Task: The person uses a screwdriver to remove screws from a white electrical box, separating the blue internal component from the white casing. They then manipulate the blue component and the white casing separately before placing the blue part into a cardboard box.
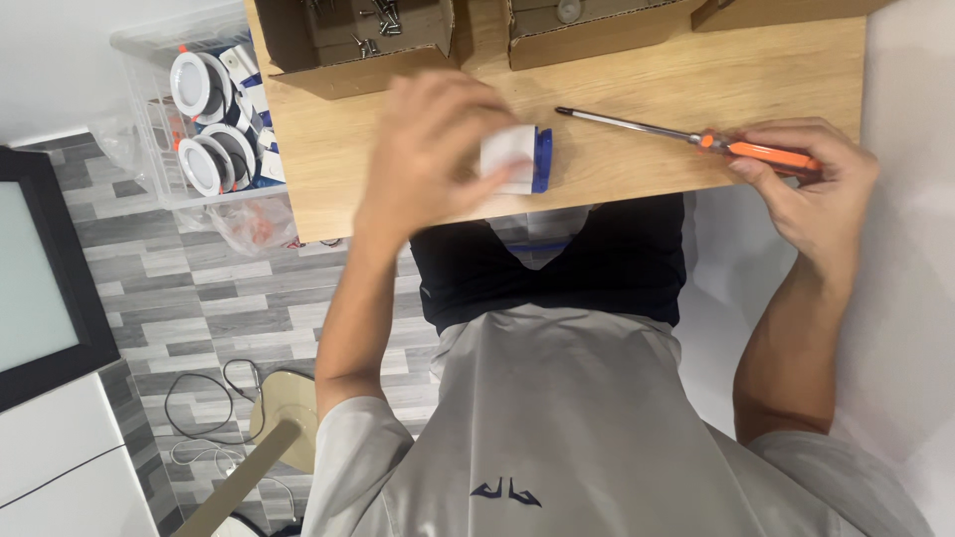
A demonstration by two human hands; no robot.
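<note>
Head view, looking straight down over the person's chest at a wooden table (617, 75) in the upper half of the frame. The left hand (433, 149) sits near the centre-top, fingers curled over a small white and blue box (519, 159); it grips the box from above and from its left side, leaving only the right end showing. The box looks like light cardboard packaging, stiff enough to hold its shape yet likely to dent under a hard squeeze, so a hold across its flat faces seems safest. The right hand (811, 184) is at the upper right, closed around the orange handle of a screwdriver (696, 137). Its thin metal shaft runs up and left across the tabletop, the tip ending just above and right of the box, near but apart from it. The tool should be rigid and fairly light, with the handle offering the firm grip. Open cardboard boxes (358, 40) line the table's far edge, one holding screws. At upper left, a clear plastic bin (149, 109) on the floor holds round white light fittings (204, 124).
</note>
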